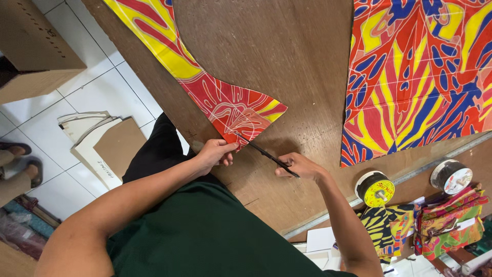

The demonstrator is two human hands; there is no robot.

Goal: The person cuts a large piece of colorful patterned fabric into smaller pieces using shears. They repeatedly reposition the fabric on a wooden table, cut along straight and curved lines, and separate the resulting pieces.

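— What takes up most of the view?

— A brown wooden tabletop. On its far right lies a large patterned cloth in red, blue and yellow, flat and well apart from the hands.

— And the piece being worked?

— A long strip of red and yellow fabric runs from the top left down to a pointed corner near the tabletop's edge. That corner is where the hands meet.

— What does each hand do?

— The left hand is pinched together on the fabric's tip. The right hand is clamped on the handles of black scissors, whose blades reach up into the fabric's corner.

— Anything smaller nearby?

— Two tape rolls by the right edge, one with a yellow core, one with a white core, and beneath them a stack of folded printed cloths.
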